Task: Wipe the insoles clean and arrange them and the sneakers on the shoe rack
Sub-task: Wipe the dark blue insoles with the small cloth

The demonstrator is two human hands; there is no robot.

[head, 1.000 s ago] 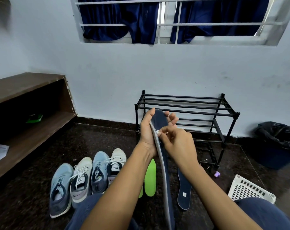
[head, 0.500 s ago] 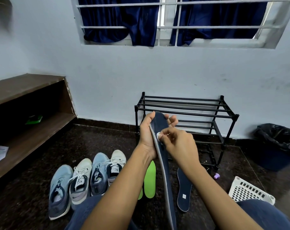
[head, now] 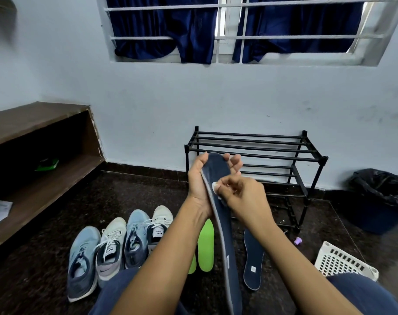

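A dark speckled floor (head: 148,196) meets a pale blue wall under a barred window hung with navy curtains (head: 193,30). The black metal shoe rack (head: 257,144) stands against the wall at about one o'clock from the hands, its bars bare.

In the middle of the view the left hand (head: 198,183) grips the toe end of a dark blue insole (head: 218,169), thumb on its near edge and fingers curled behind. The insole stands nearly on edge, its grey rim showing, and runs down towards six o'clock between the forearms. The right hand (head: 243,196) pinches a small white wad (head: 215,186) against the insole's face.

A second insole (head: 252,262) lies flat on the floor at five o'clock, with a small white label near its heel; the print is too small to read. Two green insoles (head: 206,244) lie just left of the held one. Four sneakers (head: 116,246) stand side by side at seven o'clock, two light blue and two whitish, the whitish pair carrying a curved tick-shaped logo; no brand name can be read.

A white perforated basket (head: 343,262) sits at four o'clock, a bin lined with a black bag (head: 384,196) at three o'clock and a brown wooden shelf (head: 34,117) at nine o'clock.
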